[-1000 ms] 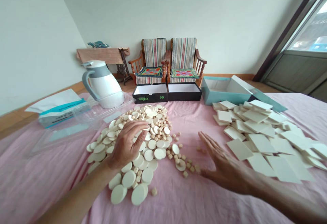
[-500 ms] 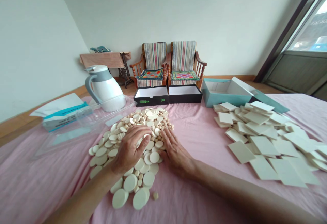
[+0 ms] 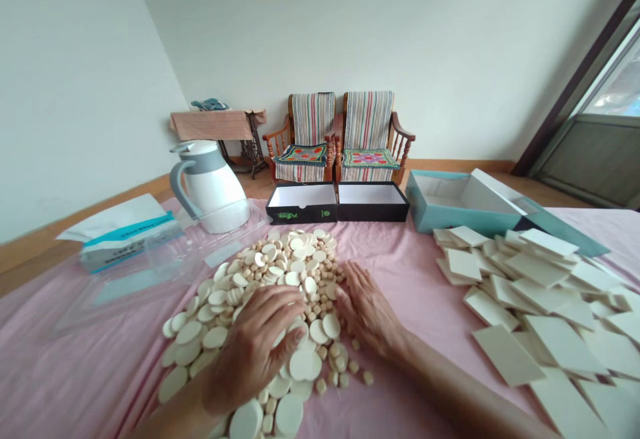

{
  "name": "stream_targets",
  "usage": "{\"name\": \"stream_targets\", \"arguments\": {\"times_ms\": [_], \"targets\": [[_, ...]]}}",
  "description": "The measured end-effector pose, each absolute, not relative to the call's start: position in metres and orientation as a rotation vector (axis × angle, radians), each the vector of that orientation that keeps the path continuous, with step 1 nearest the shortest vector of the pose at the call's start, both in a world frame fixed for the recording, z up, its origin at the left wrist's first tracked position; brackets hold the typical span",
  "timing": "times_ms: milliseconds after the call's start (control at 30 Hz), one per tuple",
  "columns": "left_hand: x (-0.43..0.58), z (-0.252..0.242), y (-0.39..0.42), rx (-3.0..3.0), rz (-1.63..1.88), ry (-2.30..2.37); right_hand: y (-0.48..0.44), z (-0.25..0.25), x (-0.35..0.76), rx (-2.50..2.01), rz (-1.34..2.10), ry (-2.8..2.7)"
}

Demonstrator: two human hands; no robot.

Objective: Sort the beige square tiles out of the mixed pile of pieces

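Observation:
A spread-out heap of pale wooden discs (image 3: 214,337) and small wooden cubes (image 3: 341,363) lies on the pink cloth in front of me. My left hand (image 3: 263,339) rests over the middle of the heap, fingers stretched forward and thumb apart, hiding the pieces beneath it. Along the heap's right edge, my right hand (image 3: 367,305) lies with its fingers extended and its side against the cloth. Its thumb side touches the nearest cubes and discs. Neither hand grips a piece.
Flat square wooden tiles (image 3: 550,292) are piled at the right, before an open teal box (image 3: 440,205). Two black trays (image 3: 373,212) stand at the back. Left are a white jug (image 3: 215,189), a tissue pack (image 3: 130,235) and a clear plastic tray (image 3: 145,282) on the pink cloth (image 3: 410,259).
Several cubes now lie loose at the heap's near right side, by my right wrist. My right hand stays at the heap's edge. The view has tilted up a little.

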State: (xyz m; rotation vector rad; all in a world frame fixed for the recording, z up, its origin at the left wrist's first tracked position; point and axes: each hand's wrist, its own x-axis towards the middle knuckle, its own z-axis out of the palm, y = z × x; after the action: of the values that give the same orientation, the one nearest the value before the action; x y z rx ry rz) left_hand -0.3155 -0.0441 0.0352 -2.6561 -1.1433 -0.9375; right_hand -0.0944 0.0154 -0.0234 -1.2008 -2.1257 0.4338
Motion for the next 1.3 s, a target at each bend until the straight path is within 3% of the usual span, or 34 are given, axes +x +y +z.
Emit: {"name": "stream_targets", "arguments": {"times_ms": [233, 533, 967, 1133, 1300], "targets": [[-0.313, 0.036, -0.045, -2.626, -0.783, -1.124, -0.008, -0.009, -0.110, -0.858, 0.683, -2.331], [-0.307, 0.040, -0.050, -2.646, -0.872, -1.098, -0.001, -0.014, -0.104, -1.008, 0.951, -1.827], [-0.302, 0.031, -0.047, -2.710, -0.560, -1.093, 0.009, -0.017, -0.102, -1.008, 0.980, -1.571], [-0.303, 0.031, -0.046, -2.691, -0.552, -1.054, -0.015, -0.022, -0.110, -1.262, 0.709, -1.776], [-0.307, 0.033, -0.045, -2.635, -0.638, -1.149, -0.030, -0.031, -0.144, -1.209, 0.631, -1.849]]}}
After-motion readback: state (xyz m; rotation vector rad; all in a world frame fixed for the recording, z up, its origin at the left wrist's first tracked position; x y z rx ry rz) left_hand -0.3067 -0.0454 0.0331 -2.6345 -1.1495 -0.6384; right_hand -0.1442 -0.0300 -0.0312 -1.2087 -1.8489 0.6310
